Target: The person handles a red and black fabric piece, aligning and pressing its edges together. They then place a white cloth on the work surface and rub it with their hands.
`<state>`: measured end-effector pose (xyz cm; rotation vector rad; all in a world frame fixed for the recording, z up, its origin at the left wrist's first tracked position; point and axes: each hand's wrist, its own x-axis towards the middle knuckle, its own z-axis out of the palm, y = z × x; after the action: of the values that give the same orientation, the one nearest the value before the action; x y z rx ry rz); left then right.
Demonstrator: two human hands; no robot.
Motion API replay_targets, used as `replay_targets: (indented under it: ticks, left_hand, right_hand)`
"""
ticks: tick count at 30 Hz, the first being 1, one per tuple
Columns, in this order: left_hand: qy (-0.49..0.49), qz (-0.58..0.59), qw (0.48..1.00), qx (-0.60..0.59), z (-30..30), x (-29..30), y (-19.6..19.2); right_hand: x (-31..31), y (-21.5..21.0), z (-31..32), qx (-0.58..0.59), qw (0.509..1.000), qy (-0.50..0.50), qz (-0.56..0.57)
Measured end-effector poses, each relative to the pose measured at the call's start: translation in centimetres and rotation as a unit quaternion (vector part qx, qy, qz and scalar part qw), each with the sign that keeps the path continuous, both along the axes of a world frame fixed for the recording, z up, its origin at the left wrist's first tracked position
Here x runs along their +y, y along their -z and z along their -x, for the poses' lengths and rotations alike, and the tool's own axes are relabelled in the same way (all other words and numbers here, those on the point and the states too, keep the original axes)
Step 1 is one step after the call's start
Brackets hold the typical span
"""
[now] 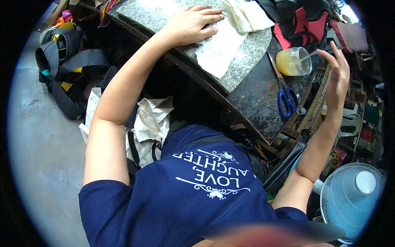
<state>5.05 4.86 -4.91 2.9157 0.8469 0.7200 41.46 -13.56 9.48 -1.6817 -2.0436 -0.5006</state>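
From the head view, the person's left hand (pixel 192 25) lies flat, fingers spread wide, pressing a pale sheet of cloth (pixel 220 49) onto a grey stone slab (pixel 247 61) that sits on the dark bench (pixel 255 103). The cloth runs from the hand down toward the slab's near corner, almost at the edge. The right hand (pixel 337 76) hangs in the air past the bench's right edge, fingers open and loosely curled, holding nothing. Probably the trick here is keeping that left palm firm so the cloth doesn't creep off the slab's near edge. A clear cup of yellowish stuff (pixel 293 61) sits right by the slab's right side, and blue-handled scissors (pixel 286 96) lie just below it, so the right hand hasn't much room on that side; a careless swing could tip the cup. The bench's near edge is tight against the person's body. A blue fan (pixel 349 197) stands low on the right.
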Motion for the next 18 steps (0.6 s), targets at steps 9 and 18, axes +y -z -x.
replay_targets:
  ticks: [9, 18]
  left_hand:
    - [0.047, 0.113, 0.992, -0.026, 0.5, -0.2, -0.6]
    - [0.044, 0.105, 0.993, -0.032, 0.2, -0.1, -0.4]
  right_hand:
    - [1.1, 4.2, 15.1, 0.058, 0.958, -0.233, 0.158]
    - [3.3, 11.0, 17.8, -0.086, 0.970, -0.199, 0.106]
